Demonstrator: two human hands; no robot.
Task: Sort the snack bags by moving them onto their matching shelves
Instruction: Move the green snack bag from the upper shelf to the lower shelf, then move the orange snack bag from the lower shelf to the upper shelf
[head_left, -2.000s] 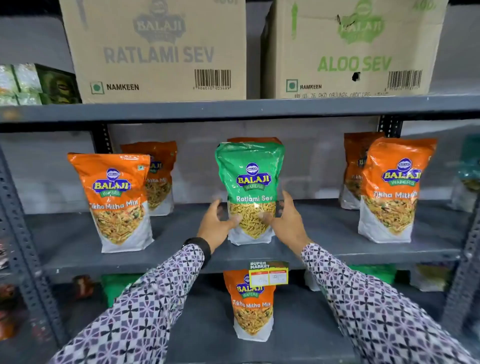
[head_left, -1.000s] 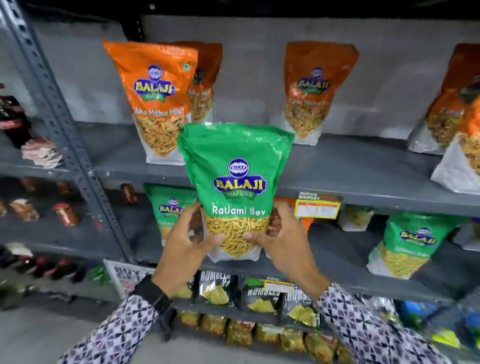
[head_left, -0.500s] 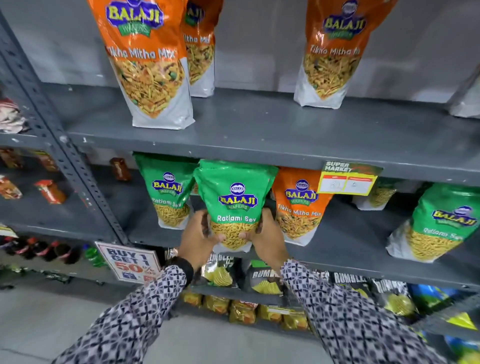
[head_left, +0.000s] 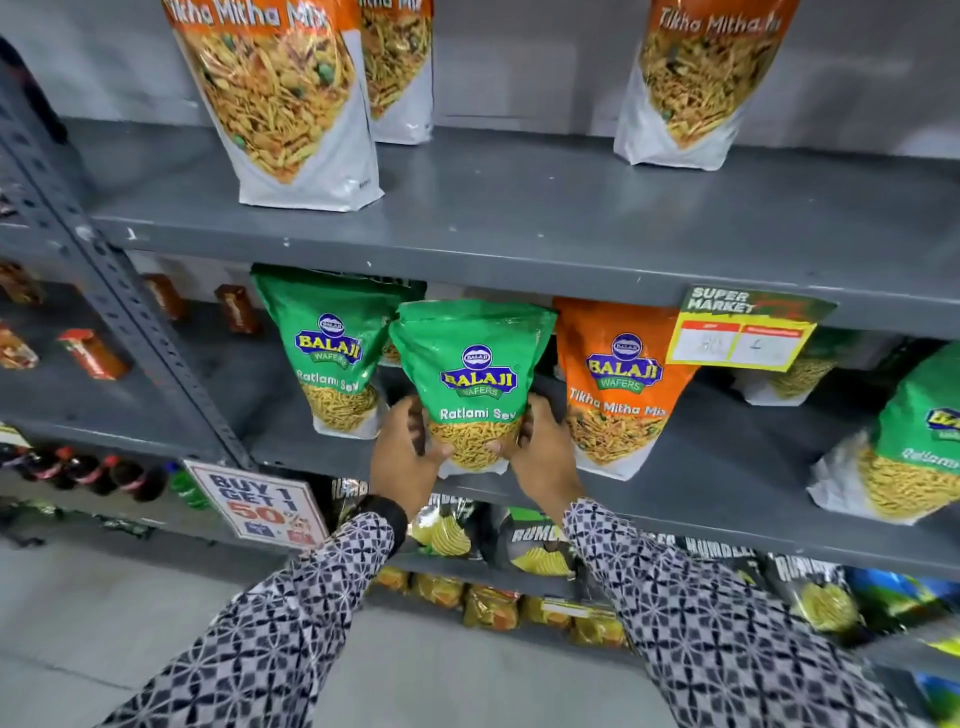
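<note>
Head camera looks down at a green Ratlami Sev bag (head_left: 475, 384) held in both hands. The left hand (head_left: 402, 462) wraps around the bag's lower left side. The right hand (head_left: 545, 460) wraps around its lower right side. Both hands are closed on the bag, with thumbs on the front near the picture of yellow noodles. The bag stands up straight at the front edge of the lower shelf (head_left: 701, 483). I cannot tell if its bottom is resting on the shelf yet.

The bag looks puffy and light. Its skin is shiny and smooth, so it could slip. The snacks inside can break, so a soft squeeze is best. Holding it low on both sides, as the hands do here, looks like a good way to keep it from tipping.

Just to its left stands another green bag (head_left: 332, 358) of the same kind. Just to its right stands an orange Tikha Mitha Mix bag (head_left: 621, 384), which does not seem to match this shelf. A third green bag (head_left: 904, 447) leans far to the right. Above, the upper shelf (head_left: 519, 228) holds orange bags (head_left: 280, 104). A yellow price tag (head_left: 743, 332) hangs from its front edge.
</note>
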